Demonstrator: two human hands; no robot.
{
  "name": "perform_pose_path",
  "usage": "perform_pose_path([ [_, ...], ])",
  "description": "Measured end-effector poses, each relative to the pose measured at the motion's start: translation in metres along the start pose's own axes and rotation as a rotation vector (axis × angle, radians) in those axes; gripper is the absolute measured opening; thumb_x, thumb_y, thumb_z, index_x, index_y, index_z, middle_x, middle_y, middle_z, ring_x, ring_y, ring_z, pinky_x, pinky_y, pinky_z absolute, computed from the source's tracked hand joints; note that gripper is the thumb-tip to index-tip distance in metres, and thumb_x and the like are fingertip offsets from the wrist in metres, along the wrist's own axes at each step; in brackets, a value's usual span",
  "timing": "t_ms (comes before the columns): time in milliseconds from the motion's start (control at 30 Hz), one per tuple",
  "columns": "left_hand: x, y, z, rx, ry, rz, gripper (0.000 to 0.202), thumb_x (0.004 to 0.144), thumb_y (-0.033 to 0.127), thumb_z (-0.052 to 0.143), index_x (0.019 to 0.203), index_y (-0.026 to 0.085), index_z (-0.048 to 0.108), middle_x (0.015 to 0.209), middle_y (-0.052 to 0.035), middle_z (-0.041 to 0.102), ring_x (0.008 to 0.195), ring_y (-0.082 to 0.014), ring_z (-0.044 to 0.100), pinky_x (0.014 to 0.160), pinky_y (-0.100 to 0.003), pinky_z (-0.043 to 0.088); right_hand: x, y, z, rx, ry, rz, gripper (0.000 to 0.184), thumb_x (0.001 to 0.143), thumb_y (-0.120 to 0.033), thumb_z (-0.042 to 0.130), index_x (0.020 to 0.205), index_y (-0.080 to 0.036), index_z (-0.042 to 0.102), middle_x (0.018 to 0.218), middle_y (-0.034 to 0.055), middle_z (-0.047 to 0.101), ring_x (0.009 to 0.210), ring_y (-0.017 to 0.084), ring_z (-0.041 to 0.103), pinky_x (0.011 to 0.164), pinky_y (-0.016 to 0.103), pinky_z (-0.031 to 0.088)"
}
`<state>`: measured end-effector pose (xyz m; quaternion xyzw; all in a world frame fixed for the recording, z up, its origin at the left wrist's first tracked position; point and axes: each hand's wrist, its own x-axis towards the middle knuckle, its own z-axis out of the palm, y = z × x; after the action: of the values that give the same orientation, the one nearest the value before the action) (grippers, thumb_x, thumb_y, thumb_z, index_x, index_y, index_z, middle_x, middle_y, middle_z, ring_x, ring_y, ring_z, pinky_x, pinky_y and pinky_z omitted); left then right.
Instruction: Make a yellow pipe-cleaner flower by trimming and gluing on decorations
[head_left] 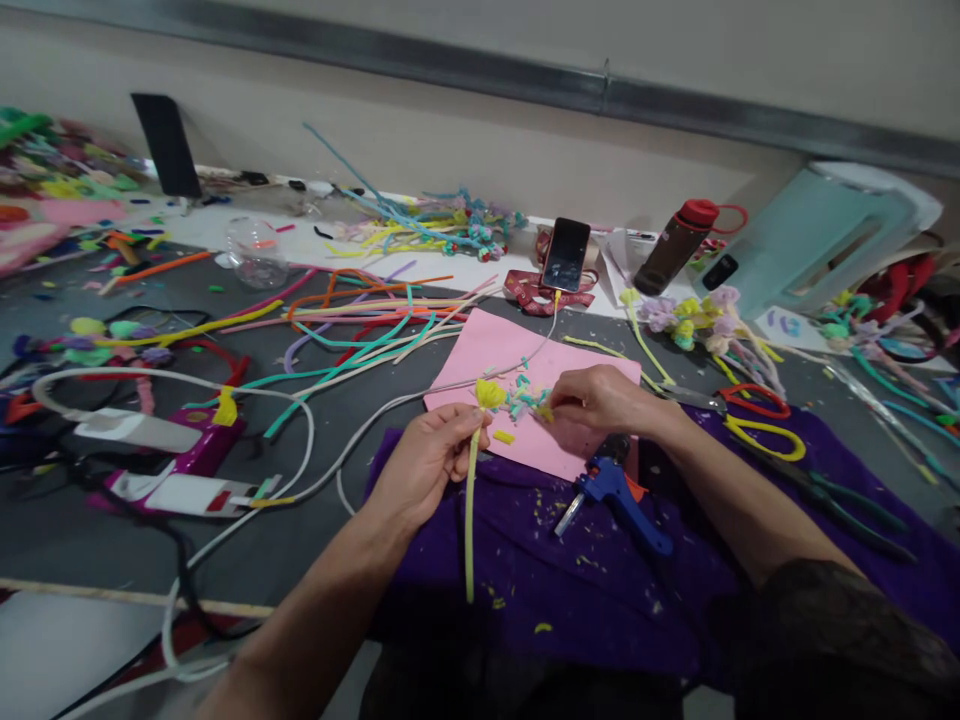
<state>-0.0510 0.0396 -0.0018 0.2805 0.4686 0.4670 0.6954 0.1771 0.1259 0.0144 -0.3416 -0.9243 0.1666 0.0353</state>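
Observation:
My left hand (439,450) pinches a yellow pipe cleaner flower (490,394) just under its head. Its pale yellow-green stem (471,530) hangs down below my fingers. Over a pink sheet (465,365), my right hand (592,398) is closed with the fingertips down at a pile of cut pipe cleaner bits (520,400). A small yellow bit (546,413) shows at those fingertips; what they grip is unclear. One short yellow piece (504,437) lies between the hands. Below my right wrist is a blue glue gun (626,505) with a clear glue stick.
Scissors (757,405) and dark green pliers (847,505) lie right on the purple cloth (517,590). A phone (566,255) with a cable and a bottle (675,250) stand behind. Left are loose pipe cleaners (360,310), white cables and a purple power strip (199,455).

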Motion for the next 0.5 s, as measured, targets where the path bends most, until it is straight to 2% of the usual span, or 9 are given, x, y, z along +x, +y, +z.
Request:
perform_pose_path([
  [200, -0.001, 0.001, 0.002, 0.035, -0.042, -0.019, 0.016, 0.073, 0.027, 0.061, 0.07, 0.011, 0.058, 0.057, -0.0008, 0.061, 0.033, -0.0012, 0.035, 0.031, -0.014, 0.019, 0.002, -0.002, 0.003, -0.06, -0.051, 0.074, 0.02, 0.081, -0.026, 0.051, 0.09, -0.019, 0.067, 0.085, 0.0056, 0.068, 0.077, 0.016, 0.059, 0.065, 0.024, 0.035],
  [367, -0.001, -0.002, 0.001, 0.033, -0.079, -0.027, 0.016, 0.073, 0.028, 0.061, 0.072, 0.013, 0.058, 0.059, -0.0009, 0.062, 0.034, -0.0017, 0.037, 0.032, -0.014, 0.021, 0.004, -0.009, 0.016, -0.071, -0.036, 0.148, 0.021, 0.079, -0.033, 0.052, 0.088, -0.02, 0.066, 0.084, 0.0043, 0.068, 0.071, 0.015, 0.058, 0.059, 0.023, 0.033],
  [500, -0.001, -0.005, 0.001, 0.043, -0.074, -0.033, 0.018, 0.073, 0.029, 0.062, 0.073, 0.012, 0.059, 0.057, -0.0001, 0.061, 0.035, -0.0011, 0.037, 0.033, -0.014, 0.021, 0.005, -0.015, 0.024, -0.074, -0.026, 0.172, 0.019, 0.08, -0.027, 0.05, 0.081, -0.017, 0.066, 0.08, 0.006, 0.067, 0.067, 0.015, 0.057, 0.056, 0.023, 0.03],
])
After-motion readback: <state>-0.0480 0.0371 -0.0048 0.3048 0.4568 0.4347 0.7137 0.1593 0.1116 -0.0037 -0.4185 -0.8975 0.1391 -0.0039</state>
